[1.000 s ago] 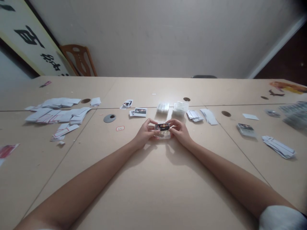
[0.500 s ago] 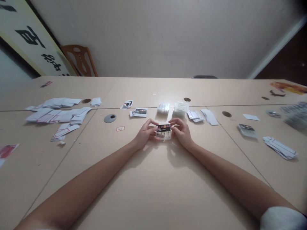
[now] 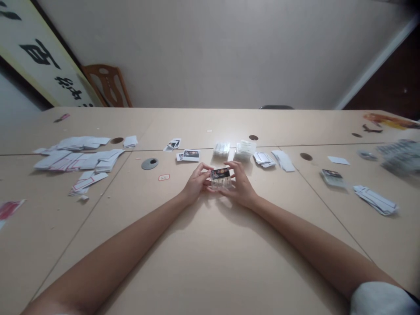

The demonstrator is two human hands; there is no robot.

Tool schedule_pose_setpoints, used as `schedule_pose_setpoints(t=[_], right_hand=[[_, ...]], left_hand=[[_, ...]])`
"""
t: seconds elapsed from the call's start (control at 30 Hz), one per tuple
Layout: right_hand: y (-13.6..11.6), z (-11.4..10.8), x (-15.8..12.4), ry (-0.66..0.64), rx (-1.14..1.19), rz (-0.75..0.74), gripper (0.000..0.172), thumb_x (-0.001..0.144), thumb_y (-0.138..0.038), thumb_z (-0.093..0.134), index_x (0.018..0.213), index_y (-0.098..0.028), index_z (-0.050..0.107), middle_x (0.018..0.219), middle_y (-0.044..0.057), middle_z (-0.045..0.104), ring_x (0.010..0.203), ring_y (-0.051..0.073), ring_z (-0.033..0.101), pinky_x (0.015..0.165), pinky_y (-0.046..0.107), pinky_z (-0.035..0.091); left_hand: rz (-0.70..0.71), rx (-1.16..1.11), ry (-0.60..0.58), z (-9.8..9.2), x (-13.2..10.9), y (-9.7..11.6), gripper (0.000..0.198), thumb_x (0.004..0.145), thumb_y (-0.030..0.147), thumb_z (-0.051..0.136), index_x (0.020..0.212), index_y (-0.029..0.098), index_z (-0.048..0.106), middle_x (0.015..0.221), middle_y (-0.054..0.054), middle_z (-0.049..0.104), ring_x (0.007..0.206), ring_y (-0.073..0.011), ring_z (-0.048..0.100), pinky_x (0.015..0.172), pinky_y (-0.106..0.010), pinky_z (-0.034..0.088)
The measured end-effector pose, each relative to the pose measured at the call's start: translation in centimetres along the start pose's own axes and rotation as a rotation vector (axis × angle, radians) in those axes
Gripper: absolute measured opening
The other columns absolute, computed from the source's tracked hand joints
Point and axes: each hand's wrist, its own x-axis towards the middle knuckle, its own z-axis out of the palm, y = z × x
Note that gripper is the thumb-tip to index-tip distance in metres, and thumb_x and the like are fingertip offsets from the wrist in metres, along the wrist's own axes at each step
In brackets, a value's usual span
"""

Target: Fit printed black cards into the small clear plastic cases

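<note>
A small photo card with a dark picture (image 3: pixel 220 173) is held over a clear sleeve or case (image 3: pixel 222 183) just above the table's middle. My left hand (image 3: pixel 196 183) pinches its left end with thumb and fingers. On the right end, the fingers of my right hand (image 3: pixel 241 186) are curled round the card and the clear piece. Both forearms reach out from the near edge of the table.
On the beige table (image 3: pixel 210 262) white cards (image 3: pixel 77 157) spread at the left. Photo cards (image 3: pixel 188 155) and clear stacks (image 3: pixel 244 148) lie just beyond my hands. More card piles (image 3: pixel 374 199) sit at the right. A wooden chair (image 3: pixel 106 85) stands by the wall.
My right hand has slid a little left and closer over the card. The card has tilted slightly. The view has shifted a bit.
</note>
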Motion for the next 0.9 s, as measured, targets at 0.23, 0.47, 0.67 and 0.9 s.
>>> schedule_pose_setpoints(t=[0.23, 0.47, 0.67, 0.9], right_hand=[[0.6, 0.2, 0.0, -0.034, -0.093, -0.099, 0.069, 0.081, -0.024, 0.075, 0.142, -0.029, 0.043, 0.129, 0.012, 0.052, 0.114, 0.028, 0.06, 0.096, 0.049, 0.055], [3.0, -4.6, -2.4, 0.164, -0.342, 0.035, 0.077, 0.075, -0.031, 0.081, 0.143, -0.023, 0.045, 0.132, 0.014, 0.056, 0.121, 0.033, 0.056, 0.103, 0.051, 0.049], [7.7, -18.0, -7.2, 0.339, -0.675, 0.228, 0.07, 0.083, -0.056, 0.065, 0.138, -0.016, 0.05, 0.131, 0.021, 0.058, 0.123, 0.038, 0.054, 0.101, 0.056, 0.043], [10.7, -30.0, -9.9, 0.153, -0.918, 0.635, 0.078, 0.076, -0.073, 0.053, 0.13, -0.017, 0.057, 0.136, 0.024, 0.058, 0.121, 0.045, 0.054, 0.094, 0.067, 0.038]], left_hand=[[0.02, 0.046, 0.006, 0.1, -0.1, 0.4, 0.038, 0.079, 0.041, 0.072, 0.101, 0.019, 0.05, 0.08, -0.002, 0.069, 0.052, -0.0129, 0.066, 0.035, -0.015, 0.045], [-0.009, 0.112, -0.015, 0.1, -0.4, 0.8, 0.042, 0.086, 0.044, 0.069, 0.116, 0.023, 0.047, 0.116, -0.011, 0.071, 0.08, -0.0208, 0.077, 0.058, -0.024, 0.059], [0.001, 0.122, -0.033, 0.0, -0.3, 0.8, 0.04, 0.088, 0.044, 0.066, 0.114, 0.022, 0.048, 0.113, -0.011, 0.071, 0.079, -0.0215, 0.076, 0.069, -0.032, 0.062], [0.01, 0.128, -0.01, 0.2, -0.4, 0.9, 0.038, 0.088, 0.043, 0.065, 0.113, 0.022, 0.048, 0.105, -0.009, 0.073, 0.075, -0.0206, 0.076, 0.064, -0.029, 0.061]])
